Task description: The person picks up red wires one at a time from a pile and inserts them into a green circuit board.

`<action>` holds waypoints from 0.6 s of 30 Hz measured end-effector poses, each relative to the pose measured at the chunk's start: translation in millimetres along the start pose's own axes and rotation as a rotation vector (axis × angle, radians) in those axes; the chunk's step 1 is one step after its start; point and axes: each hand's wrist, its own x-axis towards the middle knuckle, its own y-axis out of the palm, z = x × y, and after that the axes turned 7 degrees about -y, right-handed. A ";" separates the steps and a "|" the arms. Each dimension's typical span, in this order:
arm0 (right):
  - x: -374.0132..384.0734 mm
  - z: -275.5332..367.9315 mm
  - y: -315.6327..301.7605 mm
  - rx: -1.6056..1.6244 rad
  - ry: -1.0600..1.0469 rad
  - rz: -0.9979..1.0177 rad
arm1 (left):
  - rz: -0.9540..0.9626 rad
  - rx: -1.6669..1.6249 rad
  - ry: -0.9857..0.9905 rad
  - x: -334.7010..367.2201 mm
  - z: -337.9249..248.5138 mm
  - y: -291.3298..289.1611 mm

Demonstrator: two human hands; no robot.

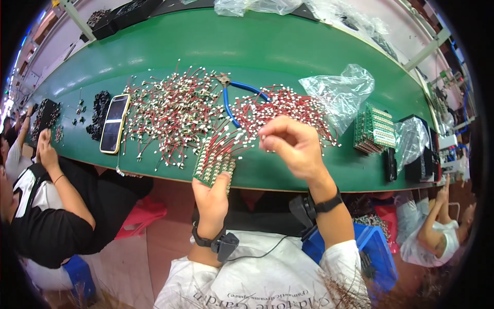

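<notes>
Currently, the left hand (211,202) grasps a circuit-board panel (216,168) at the workbench's (267,175) near edge; the right hand's (295,147) fingers curl, but I cannot tell whether they pinch anything. Careless lifting could snag the panel's red wires (225,148) in the far-left wire pile (177,110).

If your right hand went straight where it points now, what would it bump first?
Probably the red wires on the green board, though how high the right hand is looks unclear.

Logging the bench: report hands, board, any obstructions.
Left hand holding green board, red wires over it. Right hand raised beside it, grip unclear. Pliers beyond, clear of hands.
</notes>
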 end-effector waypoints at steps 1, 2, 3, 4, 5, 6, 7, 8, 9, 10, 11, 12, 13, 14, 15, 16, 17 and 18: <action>-7.8 6.0 9.3 0.052 0.005 0.027 | -0.004 -0.010 -0.004 0.8 1.1 2.4; -14.5 12.7 17.5 -0.055 -0.015 0.075 | 0.008 -0.005 -0.002 -0.9 2.1 2.2; -18.0 18.8 25.0 -0.162 -0.037 0.122 | 0.021 0.000 0.000 -1.3 4.3 0.8; -17.0 26.4 32.3 -0.274 -0.108 0.184 | 0.017 0.004 0.001 -0.8 7.7 -2.7; -19.8 28.2 39.9 -0.301 -0.094 0.190 | 0.052 0.025 0.021 0.4 10.6 -4.5; -19.8 26.2 43.2 -0.366 -0.122 0.212 | 0.086 0.047 0.040 0.7 12.1 -5.4; -20.4 23.2 45.6 -0.430 -0.151 0.235 | 0.088 0.049 0.038 -1.2 13.3 -4.3; -20.2 19.3 46.6 -0.432 -0.150 0.232 | 0.048 0.069 0.068 -2.9 10.0 3.7; -19.5 14.8 47.2 -0.468 -0.193 0.224 | 0.007 0.089 0.098 -4.3 6.8 10.9; -19.1 12.4 47.9 -0.503 -0.235 0.216 | 0.028 0.089 0.129 -4.9 4.3 15.8; -18.9 13.1 49.5 -0.503 -0.236 0.217 | 0.027 0.089 0.130 -5.2 4.3 14.2; -19.3 14.0 51.3 -0.511 -0.254 0.203 | 0.086 0.114 0.135 -5.4 5.3 10.6; -19.2 14.5 52.8 -0.519 -0.271 0.188 | 0.144 0.140 0.140 -5.2 6.9 7.6; -19.3 13.3 53.9 -0.519 -0.270 0.190 | 0.149 0.140 0.141 -4.1 8.4 6.9; -19.4 11.7 54.9 -0.526 -0.262 0.190 | 0.147 0.139 0.140 -5.3 8.8 7.1; -19.6 10.5 55.8 -0.533 -0.254 0.190 | 0.148 0.123 0.136 -7.1 7.7 8.9; -19.4 10.7 56.8 -0.533 -0.253 0.191 | 0.150 0.107 0.134 -8.0 5.8 10.3; -19.5 11.0 57.8 -0.542 -0.257 0.192 | 0.149 0.107 0.133 -7.7 6.3 9.1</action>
